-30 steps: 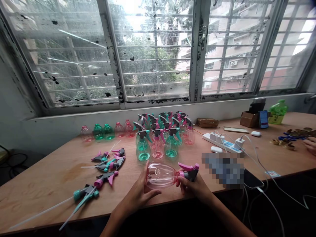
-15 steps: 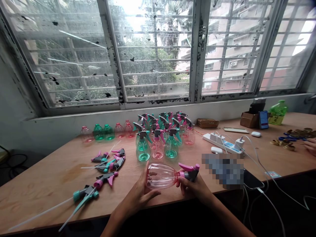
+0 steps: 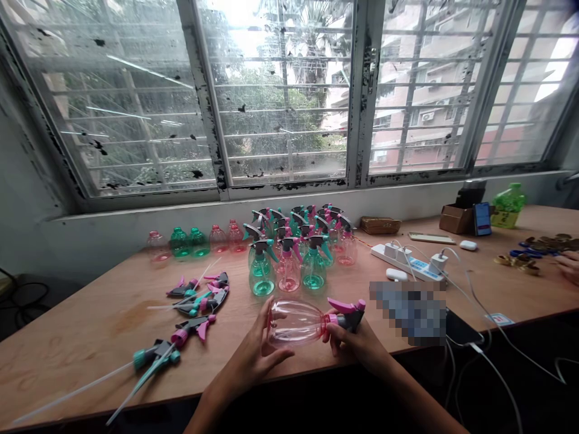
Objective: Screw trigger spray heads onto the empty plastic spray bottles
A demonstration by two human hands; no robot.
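Observation:
A clear pink spray bottle [image 3: 296, 322] lies sideways between my hands, just above the near edge of the wooden table [image 3: 90, 328]. My left hand [image 3: 256, 352] cups its rounded base, fingers wrapped around it. My right hand [image 3: 355, 343] grips the neck and the pink and grey trigger head [image 3: 346, 310], which points right. Behind them stands a cluster of finished green and pink spray bottles [image 3: 296, 250].
Loose trigger heads with long tubes [image 3: 199, 295] lie at the left, more [image 3: 154, 358] near the front edge. Capless bottles [image 3: 194, 241] line the wall. A power strip [image 3: 409, 259] with cables sits right. Another person's hand [image 3: 570, 265] rests at the far right edge.

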